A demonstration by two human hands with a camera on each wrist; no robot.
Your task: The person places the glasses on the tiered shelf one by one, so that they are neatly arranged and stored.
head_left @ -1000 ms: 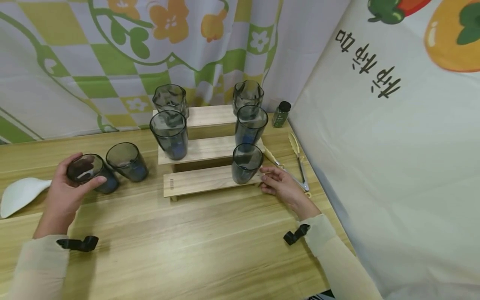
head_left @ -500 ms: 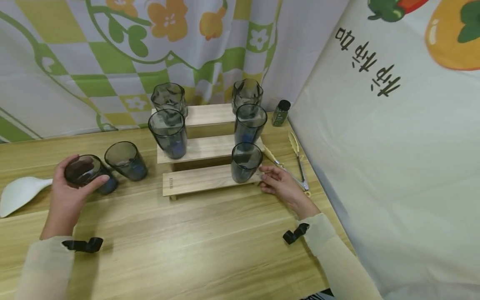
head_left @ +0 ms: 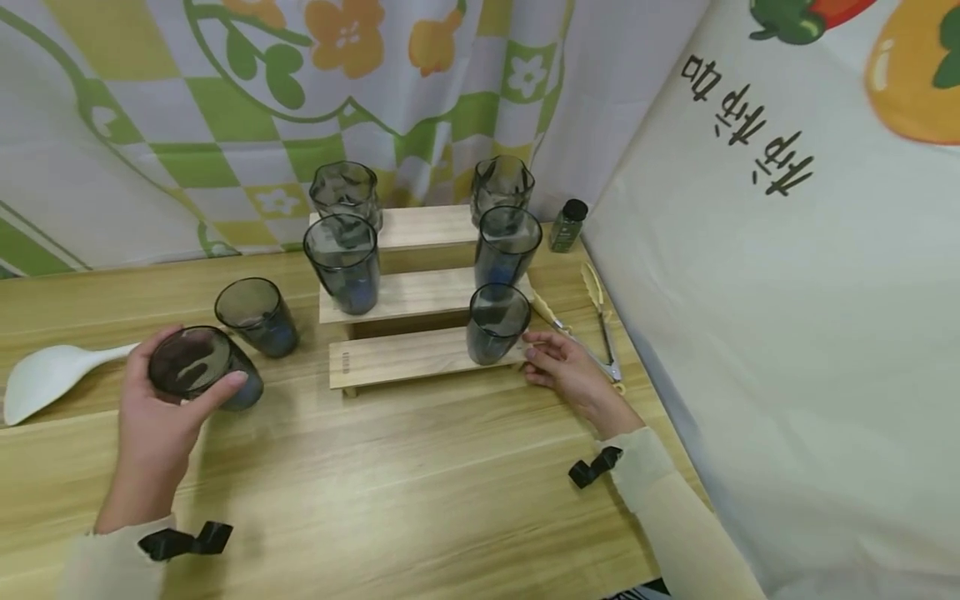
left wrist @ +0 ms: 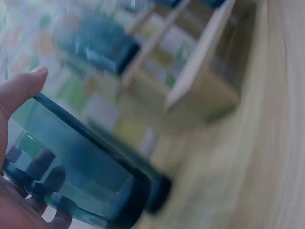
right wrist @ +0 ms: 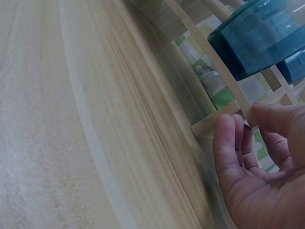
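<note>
My left hand (head_left: 159, 429) grips a dark glass tumbler (head_left: 197, 367), thumb on the near side and fingers round the far side. In the left wrist view this tumbler (left wrist: 81, 162) tilts, and fingers show through its wall. A second tumbler (head_left: 258, 321) stands on the table just behind it. At the right end of the three-step wooden rack (head_left: 405, 358), my right hand (head_left: 570, 379) pinches the lowest board between thumb and curled fingers. Close to those fingers, a tumbler (head_left: 497, 325) stands on that board; the right wrist view also shows the rack's leg (right wrist: 214, 123).
Two tumblers, left (head_left: 345, 267) and right (head_left: 507, 246), stand on the middle step. Two wavy glasses, left (head_left: 345, 192) and right (head_left: 502, 183), occupy the top step. Tongs (head_left: 606, 333) and a small jar (head_left: 568, 227) lie right; a white spatula (head_left: 52, 379) lies left.
My left hand has carried its tumbler a little to the right and towards me, away from the standing tumbler. My right hand stays at the rack's end.
</note>
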